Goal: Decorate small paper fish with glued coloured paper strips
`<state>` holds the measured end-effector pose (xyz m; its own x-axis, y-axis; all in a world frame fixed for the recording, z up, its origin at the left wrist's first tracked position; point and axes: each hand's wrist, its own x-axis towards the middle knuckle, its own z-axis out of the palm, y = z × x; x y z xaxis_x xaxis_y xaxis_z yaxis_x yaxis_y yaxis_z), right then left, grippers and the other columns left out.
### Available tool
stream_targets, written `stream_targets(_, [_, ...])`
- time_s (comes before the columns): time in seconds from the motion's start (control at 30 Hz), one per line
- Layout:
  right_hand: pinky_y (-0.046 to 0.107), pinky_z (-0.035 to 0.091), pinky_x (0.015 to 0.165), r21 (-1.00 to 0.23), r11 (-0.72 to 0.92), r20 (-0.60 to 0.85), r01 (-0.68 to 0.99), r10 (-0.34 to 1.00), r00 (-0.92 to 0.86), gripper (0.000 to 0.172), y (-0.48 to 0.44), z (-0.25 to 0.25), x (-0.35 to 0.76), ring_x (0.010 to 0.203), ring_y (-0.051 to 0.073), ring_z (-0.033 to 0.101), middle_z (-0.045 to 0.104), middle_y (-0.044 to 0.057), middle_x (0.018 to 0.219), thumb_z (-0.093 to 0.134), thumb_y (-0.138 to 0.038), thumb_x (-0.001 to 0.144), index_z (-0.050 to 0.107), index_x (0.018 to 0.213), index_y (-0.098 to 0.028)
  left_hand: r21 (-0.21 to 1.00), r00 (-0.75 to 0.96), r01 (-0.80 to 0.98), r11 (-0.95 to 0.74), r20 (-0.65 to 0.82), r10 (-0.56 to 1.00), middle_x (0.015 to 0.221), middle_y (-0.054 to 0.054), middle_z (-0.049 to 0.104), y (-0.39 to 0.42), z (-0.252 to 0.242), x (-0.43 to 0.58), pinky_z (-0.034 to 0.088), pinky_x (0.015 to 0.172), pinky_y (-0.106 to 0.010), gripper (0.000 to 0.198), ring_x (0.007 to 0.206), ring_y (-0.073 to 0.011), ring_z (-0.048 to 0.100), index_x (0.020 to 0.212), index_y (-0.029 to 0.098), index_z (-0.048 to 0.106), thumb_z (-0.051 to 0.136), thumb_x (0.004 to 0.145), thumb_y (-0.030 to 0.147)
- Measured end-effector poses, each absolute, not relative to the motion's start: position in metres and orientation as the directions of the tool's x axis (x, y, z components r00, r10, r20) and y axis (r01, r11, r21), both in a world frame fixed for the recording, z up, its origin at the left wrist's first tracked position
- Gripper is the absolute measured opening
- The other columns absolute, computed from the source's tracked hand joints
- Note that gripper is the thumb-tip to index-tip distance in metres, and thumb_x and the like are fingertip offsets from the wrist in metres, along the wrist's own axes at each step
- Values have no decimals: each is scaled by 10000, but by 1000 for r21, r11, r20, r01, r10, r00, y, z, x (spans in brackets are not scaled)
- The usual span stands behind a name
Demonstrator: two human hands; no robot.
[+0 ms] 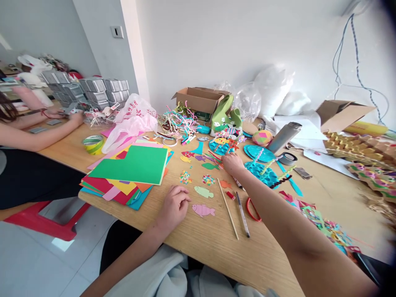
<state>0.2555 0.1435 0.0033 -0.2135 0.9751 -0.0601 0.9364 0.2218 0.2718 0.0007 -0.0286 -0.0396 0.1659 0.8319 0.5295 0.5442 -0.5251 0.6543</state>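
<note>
My left hand [175,206] rests on the table's front part, its fingers loosely curled with nothing visible in them. Just right of it lie a pink paper fish [203,210] and a pale green paper fish [204,192]. My right hand [232,164] reaches forward, fingers bent down beside thin coloured paper strips [213,156]; what its fingertips hold, if anything, is hidden. Near it are a dark green paper fish [210,166], an orange paper fish [225,184] and a blue disc with fish [216,146]. Two piles of paper bits [185,177] lie between the hands.
Coloured paper sheets [133,165] are stacked at left. A wooden stick [228,210], a pen [243,214] and red-handled scissors [253,209] lie near my right forearm. Behind stand a metal flask [283,138] and a cardboard box [198,99]. Another person's arms [46,134] are at far left.
</note>
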Motion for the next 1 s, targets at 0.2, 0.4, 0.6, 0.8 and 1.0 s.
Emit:
stream_targets(0.2, [331,391,896,260,239,-7,936,969,-246,234,140,4,255,1084,271,570,679,164,1067,497,-154,889,682,1030,-121,662,161,529,-531,537,828,893,-59,625,-28,-41,0,496,788,-316,283,904,-179,578,725,179,670,467,738,-17])
stream_targets(0.4, [328,387,858,205,205,69,957,972,-223,265,139,2,262,1058,275,574,672,187,1057,454,-83,863,686,989,-95,672,155,523,-524,529,834,896,-58,626,-27,-43,1,491,792,-317,282,907,-178,579,727,177,672,466,741,-16])
stream_targets(0.6, [314,404,811,62,141,167,988,975,-149,238,131,17,270,984,268,612,701,175,969,469,-110,850,702,899,-106,679,157,522,-516,518,841,897,-60,631,-28,-40,0,490,792,-315,289,904,-179,586,729,177,672,458,734,-17])
stream_targets(0.8, [263,453,707,-192,78,309,978,951,-15,224,99,44,270,837,203,660,724,93,909,487,-205,841,688,923,-150,721,140,469,-511,511,848,908,-66,639,-25,-41,-2,484,814,-322,285,920,-187,590,813,175,679,465,734,4])
stream_targets(1.0, [236,469,596,-551,186,343,814,939,17,164,16,67,245,642,161,648,709,37,711,543,-259,815,678,795,-166,926,132,223,-304,280,951,979,-85,672,-37,-9,1,471,832,-316,191,934,-195,609,934,163,691,537,831,207])
